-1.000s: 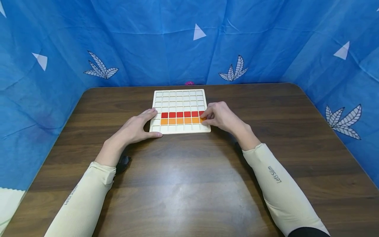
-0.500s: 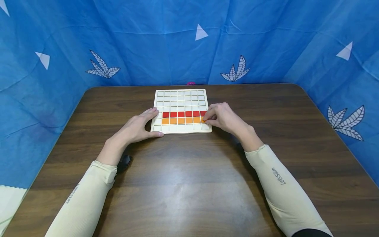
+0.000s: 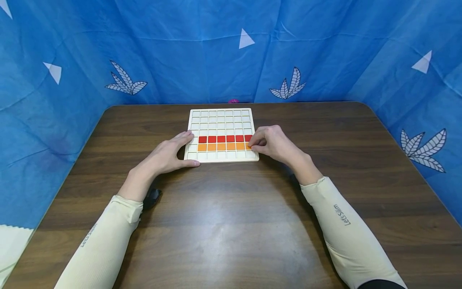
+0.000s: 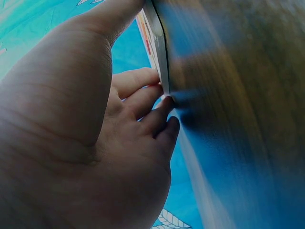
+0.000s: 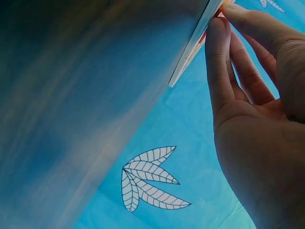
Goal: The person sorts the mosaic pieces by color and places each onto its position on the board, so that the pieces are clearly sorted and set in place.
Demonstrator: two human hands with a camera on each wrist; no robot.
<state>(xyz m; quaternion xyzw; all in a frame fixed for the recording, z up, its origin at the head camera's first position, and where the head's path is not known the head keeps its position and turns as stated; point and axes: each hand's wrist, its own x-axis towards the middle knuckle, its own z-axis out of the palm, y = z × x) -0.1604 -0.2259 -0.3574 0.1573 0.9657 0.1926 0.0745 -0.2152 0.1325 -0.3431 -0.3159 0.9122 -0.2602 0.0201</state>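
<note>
A pale grid board (image 3: 231, 157) lies flat at the far middle of the table. Across it runs a row of red square tiles (image 3: 221, 139), with a row of orange tiles (image 3: 221, 147) just nearer. My left hand (image 3: 164, 157) rests against the board's left side, fingers on its left edge and thumb at the front left corner. At the right end of the orange row, my right hand (image 3: 276, 144) pinches an orange tile (image 3: 248, 146) between thumb and forefinger, largely hidden by the fingertips. The right wrist view shows the fingertips (image 5: 219, 28) close over the board's edge.
The brown wooden table (image 3: 216, 224) extends around the board. A blue patterned cloth (image 3: 202, 52) hangs behind it and along both sides. A small black object (image 3: 152, 197) shows beneath the left wrist.
The orange tile at the row's right end looks lower, more level with its row. The right hand shifts only slightly; the left keeps its place. The whole view drifts a little.
</note>
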